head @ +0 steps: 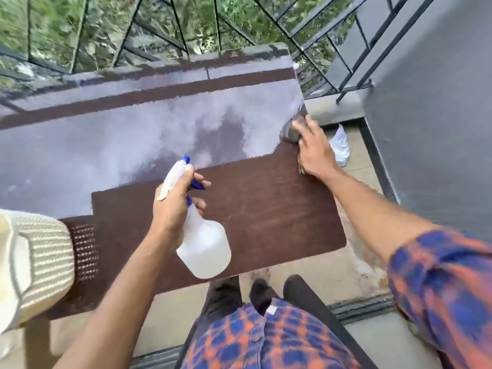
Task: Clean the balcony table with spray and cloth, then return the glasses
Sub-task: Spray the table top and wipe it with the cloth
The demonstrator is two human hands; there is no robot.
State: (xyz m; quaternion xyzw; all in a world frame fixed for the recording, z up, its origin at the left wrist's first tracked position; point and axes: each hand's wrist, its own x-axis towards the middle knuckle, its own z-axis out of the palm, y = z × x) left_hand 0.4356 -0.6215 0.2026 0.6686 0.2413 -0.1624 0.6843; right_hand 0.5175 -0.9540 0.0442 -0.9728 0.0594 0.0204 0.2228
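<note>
A dark brown table fills the middle of the view, its far part glossy with reflected light. My left hand grips a white spray bottle with a blue trigger and nozzle, held above the table's near side, nozzle pointing away. My right hand presses a grey cloth onto the table's right edge, fingers spread over it. No glasses are in view.
A cream woven chair or cushion stands at the left edge. A black metal railing runs behind the table, a grey wall at right. A white plastic bag lies on the floor beside the table.
</note>
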